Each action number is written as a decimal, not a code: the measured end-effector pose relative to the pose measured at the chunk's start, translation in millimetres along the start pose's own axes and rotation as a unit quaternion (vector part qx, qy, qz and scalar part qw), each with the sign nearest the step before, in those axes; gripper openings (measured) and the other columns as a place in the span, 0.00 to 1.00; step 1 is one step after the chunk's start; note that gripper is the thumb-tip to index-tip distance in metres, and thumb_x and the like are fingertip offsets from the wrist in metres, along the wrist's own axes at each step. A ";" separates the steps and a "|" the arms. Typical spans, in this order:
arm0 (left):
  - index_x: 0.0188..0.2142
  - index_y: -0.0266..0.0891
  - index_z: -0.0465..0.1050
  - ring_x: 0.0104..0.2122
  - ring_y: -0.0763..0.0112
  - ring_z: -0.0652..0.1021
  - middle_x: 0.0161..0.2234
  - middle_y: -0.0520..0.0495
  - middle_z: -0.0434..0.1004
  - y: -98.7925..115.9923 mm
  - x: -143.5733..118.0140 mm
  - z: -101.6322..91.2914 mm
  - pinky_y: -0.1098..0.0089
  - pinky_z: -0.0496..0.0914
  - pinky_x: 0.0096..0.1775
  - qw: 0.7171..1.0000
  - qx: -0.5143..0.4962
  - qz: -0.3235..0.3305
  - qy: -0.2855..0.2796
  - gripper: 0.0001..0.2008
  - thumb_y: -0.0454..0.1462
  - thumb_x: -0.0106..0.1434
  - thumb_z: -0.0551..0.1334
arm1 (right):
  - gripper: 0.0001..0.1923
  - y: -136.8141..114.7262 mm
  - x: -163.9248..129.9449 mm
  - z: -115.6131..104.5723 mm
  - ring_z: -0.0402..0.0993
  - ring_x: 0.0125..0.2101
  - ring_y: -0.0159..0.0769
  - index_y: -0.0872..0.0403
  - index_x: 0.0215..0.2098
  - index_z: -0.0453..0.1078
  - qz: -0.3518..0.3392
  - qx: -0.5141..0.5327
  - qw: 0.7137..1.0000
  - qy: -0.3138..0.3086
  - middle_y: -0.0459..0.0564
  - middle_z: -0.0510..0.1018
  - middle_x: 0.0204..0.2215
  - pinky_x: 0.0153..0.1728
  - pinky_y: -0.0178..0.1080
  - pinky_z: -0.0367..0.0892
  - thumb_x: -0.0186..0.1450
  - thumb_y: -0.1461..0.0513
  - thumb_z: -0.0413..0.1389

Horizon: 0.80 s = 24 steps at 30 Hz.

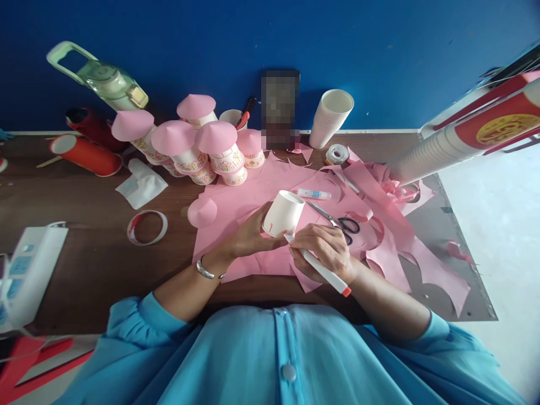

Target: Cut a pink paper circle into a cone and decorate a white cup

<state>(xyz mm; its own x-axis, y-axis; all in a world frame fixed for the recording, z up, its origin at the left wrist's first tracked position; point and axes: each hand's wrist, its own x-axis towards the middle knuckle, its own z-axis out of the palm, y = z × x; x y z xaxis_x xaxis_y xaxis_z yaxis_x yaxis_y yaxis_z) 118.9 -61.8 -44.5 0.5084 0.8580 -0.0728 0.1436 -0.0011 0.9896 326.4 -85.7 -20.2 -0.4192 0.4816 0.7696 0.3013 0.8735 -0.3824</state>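
A white paper cup (283, 212) is tilted in my left hand (252, 232), its fingers wrapped round the lower side. Small red marks show near the cup's lower edge. My right hand (323, 250) grips a white marker (327, 273) with a red end, and its tip touches or nearly touches the cup by those marks. Beneath both hands lie sheets of pink paper (253, 194). Scissors (337, 220) with black handles and a glue stick (314, 194) rest on the paper just beyond my right hand.
Decorated cups with pink cone tops (175, 138) stand at the back left. A stack of white cups (331, 118) stands at the back, a roll of tape (337, 153) beside it. Further left are a tape ring (147, 228), a power strip (31, 275) and a green bottle (105, 81).
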 end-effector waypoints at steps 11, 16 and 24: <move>0.56 0.40 0.69 0.44 0.57 0.79 0.47 0.42 0.80 2.7 -0.9 -0.4 0.64 0.75 0.41 1.000 0.027 -0.001 0.004 0.34 0.52 0.57 0.74 | 0.14 0.9 -2.1 2.5 0.81 0.27 0.35 0.52 0.45 0.70 0.000 -0.014 1.000 0.022 0.46 0.82 0.29 0.27 0.35 0.77 0.64 0.72 0.59; 0.53 0.39 0.70 0.41 0.59 0.78 0.45 0.43 0.80 10.1 -1.0 -0.3 0.65 0.73 0.38 1.000 0.012 -0.013 0.002 0.33 0.53 0.55 0.74 | 0.16 1.3 -2.7 1.0 0.79 0.25 0.34 0.52 0.47 0.70 0.005 -0.025 1.000 0.013 0.45 0.81 0.28 0.26 0.35 0.75 0.64 0.72 0.60; 0.52 0.39 0.69 0.41 0.59 0.79 0.44 0.43 0.79 10.0 -1.1 0.6 0.64 0.73 0.39 1.000 0.003 -0.009 0.007 0.31 0.51 0.56 0.73 | 0.13 -0.3 -2.6 1.0 0.77 0.23 0.34 0.53 0.45 0.70 0.011 -0.032 0.999 0.015 0.45 0.79 0.26 0.24 0.35 0.73 0.64 0.73 0.59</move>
<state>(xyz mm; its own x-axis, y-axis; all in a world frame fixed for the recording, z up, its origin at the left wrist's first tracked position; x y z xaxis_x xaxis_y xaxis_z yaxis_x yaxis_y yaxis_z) 120.4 -63.0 -34.6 0.4939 0.8649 -0.0896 0.1586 0.0117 0.9873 326.6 -87.1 -22.6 -0.3856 0.4974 0.7771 0.3653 0.8557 -0.3665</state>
